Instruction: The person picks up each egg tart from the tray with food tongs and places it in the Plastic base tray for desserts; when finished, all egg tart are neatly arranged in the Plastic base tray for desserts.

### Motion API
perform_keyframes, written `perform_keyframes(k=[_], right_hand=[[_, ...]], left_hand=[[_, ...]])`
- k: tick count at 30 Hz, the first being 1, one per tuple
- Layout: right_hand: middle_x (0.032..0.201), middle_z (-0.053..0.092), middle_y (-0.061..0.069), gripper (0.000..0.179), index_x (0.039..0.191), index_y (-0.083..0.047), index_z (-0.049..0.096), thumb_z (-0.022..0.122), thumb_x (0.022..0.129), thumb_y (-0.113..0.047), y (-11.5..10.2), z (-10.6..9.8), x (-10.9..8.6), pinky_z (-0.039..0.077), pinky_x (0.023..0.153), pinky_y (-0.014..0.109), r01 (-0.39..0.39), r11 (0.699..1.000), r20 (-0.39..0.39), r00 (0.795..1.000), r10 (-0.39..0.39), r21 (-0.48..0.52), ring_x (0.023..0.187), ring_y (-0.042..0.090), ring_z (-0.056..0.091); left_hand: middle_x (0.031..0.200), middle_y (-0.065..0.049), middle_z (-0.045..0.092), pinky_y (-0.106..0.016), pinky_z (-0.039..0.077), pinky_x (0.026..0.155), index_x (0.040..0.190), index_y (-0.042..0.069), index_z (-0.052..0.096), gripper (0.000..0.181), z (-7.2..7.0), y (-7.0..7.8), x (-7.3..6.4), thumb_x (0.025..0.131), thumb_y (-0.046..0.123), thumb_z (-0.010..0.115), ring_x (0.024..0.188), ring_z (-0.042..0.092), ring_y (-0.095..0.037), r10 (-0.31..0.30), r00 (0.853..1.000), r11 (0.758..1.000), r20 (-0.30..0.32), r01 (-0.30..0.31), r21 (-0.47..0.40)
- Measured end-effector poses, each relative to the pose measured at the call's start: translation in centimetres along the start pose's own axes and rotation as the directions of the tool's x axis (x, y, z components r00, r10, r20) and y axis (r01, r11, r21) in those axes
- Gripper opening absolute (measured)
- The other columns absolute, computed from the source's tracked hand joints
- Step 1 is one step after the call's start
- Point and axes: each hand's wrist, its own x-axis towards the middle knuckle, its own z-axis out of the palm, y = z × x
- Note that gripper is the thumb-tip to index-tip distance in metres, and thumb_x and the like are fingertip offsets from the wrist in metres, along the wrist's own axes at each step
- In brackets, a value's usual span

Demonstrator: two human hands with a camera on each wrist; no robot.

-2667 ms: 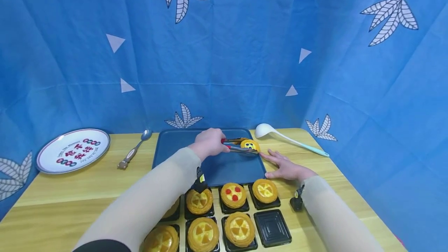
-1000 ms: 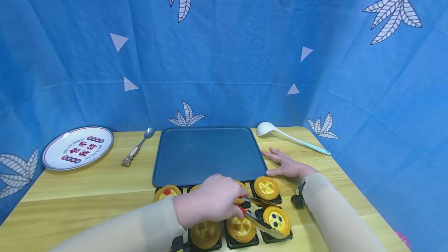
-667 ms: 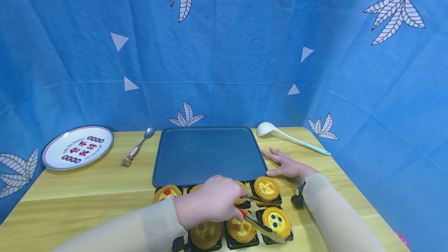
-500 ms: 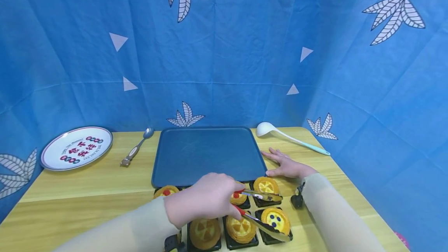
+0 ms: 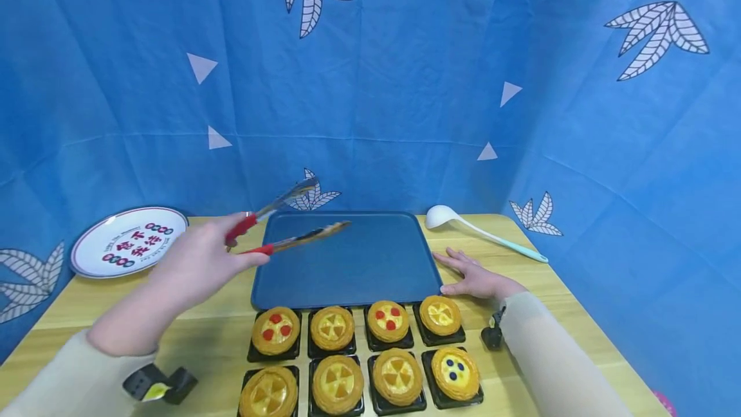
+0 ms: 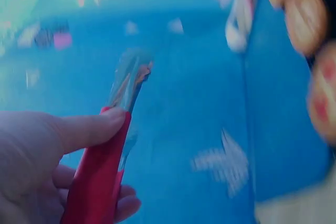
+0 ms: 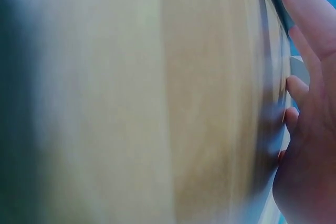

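Observation:
My left hand (image 5: 199,262) holds red-handled metal tongs (image 5: 272,249), raised at the left of the tray with their arms apart and nothing between them. In the left wrist view the thumb lies along the red handle (image 6: 100,171). My right hand (image 5: 475,278) rests on the table beside the right edge of the blue tray (image 5: 341,262), fingers spread. The egg tart with blue dots (image 5: 455,373) sits on a black square base at the front right. Two tarts carry red dots, one of them this tart (image 5: 388,321); others show a wedge pattern, like this tart (image 5: 397,376).
A white plate (image 5: 130,243) with red lettering stands at the left rear. A white ladle (image 5: 486,230) with a pale green handle lies at the right rear. The blue curtain (image 5: 370,82) hangs behind the wooden table (image 5: 202,340). The spoon seen earlier is hidden behind the left hand.
With the tongs, my left hand set the blue-dotted tart from the tray onto the front-right base. It then released the tart and swung up and left. The right hand stayed put.

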Motion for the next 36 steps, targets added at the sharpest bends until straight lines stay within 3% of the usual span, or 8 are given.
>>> perform_keyframes(k=[3, 6, 10, 15, 20, 25, 32, 36], right_hand=[[0.162, 0.001, 0.022, 0.086, 0.158, -0.016, 0.025, 0.071, 0.09, -0.044, 0.2, 0.0, -0.1, 0.0, 0.106, 0.072, 0.001, 1.0, 0.0, 1.0, -0.001, 0.004, 0.144, 0.048, -0.007], [0.162, 0.001, 0.023, 0.086, 0.158, -0.015, 0.026, 0.071, 0.09, -0.044, 0.4, -0.1, -0.1, 0.0, 0.105, 0.073, 0.007, 1.0, -0.006, 1.0, -0.007, 0.0, 0.144, 0.048, -0.007], [0.161, 0.002, 0.025, 0.086, 0.157, -0.013, 0.026, 0.071, 0.09, -0.042, 0.4, -0.2, -0.1, 0.001, 0.105, 0.073, 0.014, 1.0, -0.015, 1.0, -0.014, -0.006, 0.143, 0.05, -0.006], [0.161, 0.002, 0.025, 0.086, 0.157, -0.013, 0.026, 0.071, 0.09, -0.043, 0.5, -0.3, -0.2, 0.0, 0.105, 0.073, 0.013, 1.0, -0.014, 1.0, -0.013, -0.006, 0.144, 0.049, -0.006], [0.16, 0.002, 0.027, 0.087, 0.157, -0.011, 0.024, 0.071, 0.09, -0.042, 0.5, -0.4, -0.4, 0.0, 0.104, 0.074, 0.026, 1.0, -0.015, 1.0, -0.026, -0.006, 0.143, 0.051, -0.006], [0.16, 0.001, 0.026, 0.087, 0.158, -0.011, 0.024, 0.07, 0.091, -0.042, 0.6, -0.5, -0.6, 0.0, 0.104, 0.074, 0.023, 1.0, -0.016, 1.0, -0.023, -0.011, 0.143, 0.051, -0.006], [0.16, 0.001, 0.026, 0.086, 0.158, -0.011, 0.024, 0.07, 0.091, -0.04, 0.3, -0.6, -0.6, 0.0, 0.104, 0.074, 0.016, 1.0, -0.013, 1.0, -0.016, -0.011, 0.143, 0.051, -0.007], [0.16, 0.001, 0.026, 0.087, 0.157, -0.011, 0.024, 0.071, 0.09, -0.042, 0.3, -0.5, -0.5, 0.0, 0.104, 0.074, 0.016, 1.0, -0.012, 1.0, -0.016, -0.007, 0.143, 0.051, -0.007]], left_hand=[[0.099, -0.021, 0.065, -0.038, 0.046, 0.056, 0.123, -0.005, 0.059, 0.07, -0.5, -3.7, -0.8, 0.079, 0.044, 0.082, 0.074, 0.057, -0.029, -0.068, 0.996, 0.995, -0.065, 0.073, 0.074], [0.092, -0.021, 0.063, -0.042, 0.046, 0.057, 0.113, -0.01, 0.057, 0.071, -0.3, -6.8, -1.8, 0.078, 0.048, 0.081, 0.072, 0.056, -0.031, -0.135, 0.987, 0.98, -0.086, 0.146, 0.132], [0.086, -0.02, 0.058, -0.041, 0.042, 0.053, 0.108, -0.014, 0.054, 0.075, 0.4, -10.0, -3.0, 0.082, 0.054, 0.076, 0.068, 0.053, -0.031, -0.235, 0.971, 0.956, -0.043, 0.239, 0.169], [0.084, -0.019, 0.057, -0.04, 0.041, 0.052, 0.109, -0.015, 0.05, 0.075, 1.7, -12.8, -3.2, 0.086, 0.053, 0.071, 0.066, 0.052, -0.029, -0.303, 0.951, 0.94, 0.058, 0.287, 0.186], [0.087, -0.025, 0.056, -0.043, 0.043, 0.056, 0.112, -0.02, 0.045, 0.077, 2.8, -14.6, -2.8, 0.088, 0.048, 0.07, 0.068, 0.052, -0.031, -0.315, 0.945, 0.934, 0.088, 0.293, 0.203], [0.085, -0.023, 0.055, -0.045, 0.044, 0.058, 0.11, -0.02, 0.044, 0.078, 3.4, -15.6, -2.3, 0.087, 0.049, 0.071, 0.069, 0.052, -0.031, -0.33, 0.937, 0.932, 0.117, 0.305, 0.194], [0.073, -0.011, 0.049, -0.04, 0.04, 0.055, 0.087, -0.004, 0.053, 0.056, 3.9, -16.0, -1.9, 0.085, 0.049, 0.072, 0.064, 0.047, -0.026, -0.353, 0.918, 0.929, 0.181, 0.321, 0.184], [0.075, -0.011, 0.049, -0.039, 0.04, 0.056, 0.086, -0.004, 0.056, 0.056, 4.2, -15.9, -1.8, 0.082, 0.049, 0.075, 0.066, 0.047, -0.026, -0.372, 0.903, 0.922, 0.216, 0.331, 0.201]])
